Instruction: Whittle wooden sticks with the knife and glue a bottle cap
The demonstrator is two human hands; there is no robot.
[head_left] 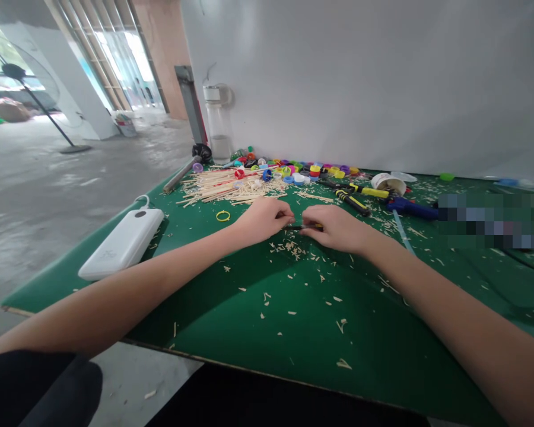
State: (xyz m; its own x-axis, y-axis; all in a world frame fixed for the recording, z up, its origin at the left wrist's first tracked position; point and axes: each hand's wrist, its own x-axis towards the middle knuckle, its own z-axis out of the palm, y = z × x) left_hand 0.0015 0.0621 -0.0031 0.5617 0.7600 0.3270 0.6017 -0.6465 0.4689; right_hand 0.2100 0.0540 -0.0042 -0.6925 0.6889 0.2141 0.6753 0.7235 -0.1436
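Note:
Over the middle of the green table (249, 308), my right hand (333, 227) is closed round a small dark tool (314, 226) with a bit of yellow, its thin dark end pointing left. Just left of it, my left hand (266, 219) has its fingers pinched together near that end; what they hold is too small to make out. Pale wood shavings (292, 250) lie beneath both hands. Behind my left hand is a loose pile of thin wooden sticks (222, 185). A yellow ring (223, 216) lies left of my left hand.
A white power bank (122, 243) lies at the left. Coloured plastic rings and caps (289, 172) line the back, beside a glass bottle (219, 130). Yellow-black pliers (353, 198), a tipped white cup (388, 184) and a blue-handled tool (412, 208) are at the right.

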